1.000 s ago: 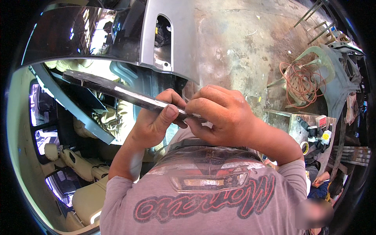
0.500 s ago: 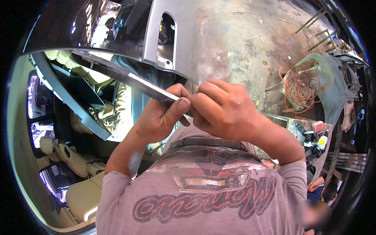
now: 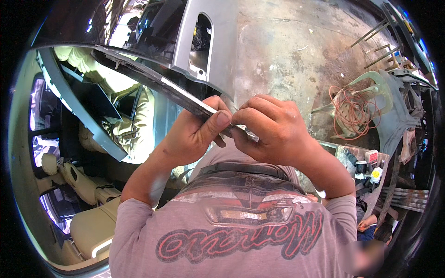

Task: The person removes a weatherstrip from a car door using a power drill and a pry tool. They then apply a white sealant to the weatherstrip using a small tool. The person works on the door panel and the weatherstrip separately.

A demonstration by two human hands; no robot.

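Observation:
A long, narrow dark trim strip (image 3: 153, 81) with a pale band along one edge slants from the upper left down to my hands. My left hand (image 3: 192, 134) is closed round its near end, the thumb lying on top and the fingers underneath. Right beside it, my right hand (image 3: 276, 129) is closed in a pinch at the very tip of the strip. A small pale bit shows between its thumb and fingers, too small to name.
A silver-grey car body panel (image 3: 183, 34) with an oval opening stands ahead. On the left is a car interior with a tan seat (image 3: 95, 231). At right, a plastic chair (image 3: 384, 88) carries a coiled orange hose (image 3: 354, 111). Another person's hand (image 3: 367, 223) shows lower right.
My right hand's fingers have opened slightly and shifted a little right, showing a pale bit between them. The strip's far end now shows more sharply. My left hand keeps its hold.

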